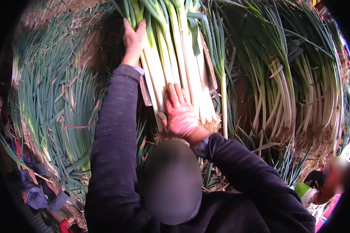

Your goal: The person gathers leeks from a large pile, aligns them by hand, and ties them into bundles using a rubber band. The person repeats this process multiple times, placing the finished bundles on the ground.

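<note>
A thick bundle of large green onions (175, 58) lies in front of me, white stalks and roots towards me, leaves pointing away. Wooden boards (209, 64) show along both its sides, like a holder. My left hand (135, 38), bare, grips the bundle's left side where white turns to green; some fingertips are hidden among the leaves. In a pinkish, soiled glove, my right hand (180, 112) rests flat on the white stalks near the roots, its thumb spread to the left. Tangled brown roots (211, 123) stick out beside its wrist.
Long piles of green onions lie on the left (58, 96) and on the right (280, 96). One loose green onion (224, 102) lies just right of the holder. Other people are at the lower left (42, 193) and lower right (323, 192). A red sleeve (64, 226) shows at the bottom left.
</note>
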The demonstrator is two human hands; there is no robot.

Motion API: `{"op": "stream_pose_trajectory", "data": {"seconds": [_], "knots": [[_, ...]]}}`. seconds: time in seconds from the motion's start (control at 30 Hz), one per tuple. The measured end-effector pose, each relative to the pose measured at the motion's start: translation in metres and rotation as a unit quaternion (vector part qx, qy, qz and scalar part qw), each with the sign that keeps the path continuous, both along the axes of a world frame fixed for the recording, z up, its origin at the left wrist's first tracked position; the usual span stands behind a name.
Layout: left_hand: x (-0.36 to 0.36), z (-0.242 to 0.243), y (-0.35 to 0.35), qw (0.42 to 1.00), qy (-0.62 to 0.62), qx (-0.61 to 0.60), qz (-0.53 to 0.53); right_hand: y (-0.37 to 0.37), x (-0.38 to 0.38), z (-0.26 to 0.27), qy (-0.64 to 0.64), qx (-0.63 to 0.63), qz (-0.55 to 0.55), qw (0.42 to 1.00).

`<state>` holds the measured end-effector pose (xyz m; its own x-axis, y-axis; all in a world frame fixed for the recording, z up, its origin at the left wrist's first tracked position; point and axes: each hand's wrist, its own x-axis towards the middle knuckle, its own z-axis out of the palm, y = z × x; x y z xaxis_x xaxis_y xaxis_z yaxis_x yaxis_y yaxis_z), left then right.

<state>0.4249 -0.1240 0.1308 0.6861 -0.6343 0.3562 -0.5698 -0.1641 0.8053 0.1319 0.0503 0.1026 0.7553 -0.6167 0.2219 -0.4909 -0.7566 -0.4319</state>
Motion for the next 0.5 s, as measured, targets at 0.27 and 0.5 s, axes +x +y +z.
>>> {"op": "stream_pose_trajectory", "data": {"seconds": [0.27,0.5], "knots": [[-0.081,0.022,0.013,0.879,-0.454,0.015,-0.143,-0.004,-0.012,-0.002,-0.005,0.040,-0.002,0.999],[-0.109,0.028,0.018,0.810,-0.492,0.090,-0.308,-0.006,-0.018,0.000,-0.037,0.046,0.008,0.998]]}}
